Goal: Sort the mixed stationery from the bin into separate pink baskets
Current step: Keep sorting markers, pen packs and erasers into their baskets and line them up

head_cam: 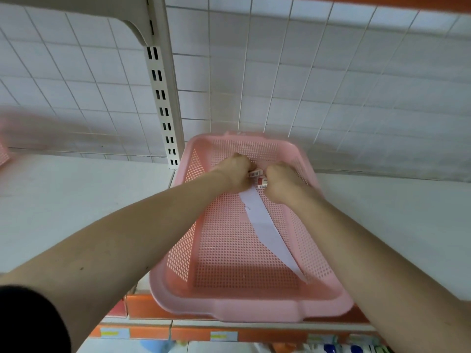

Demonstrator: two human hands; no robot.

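A pink perforated basket stands on a white shelf, its front rim jutting over the shelf edge. Both my hands reach into its far end. My left hand grips small red-and-white stationery packs with barcodes. My right hand curls round more of the same packs. The hands nearly touch and hide most of the packs. A long white paper strip lies slanted across the basket floor, from under the hands to the near right corner.
The white shelf runs left and right of the basket, backed by a wire-grid wall and a slotted upright post. A blurred pink basket edge shows far left. Orange price rails and goods lie below.
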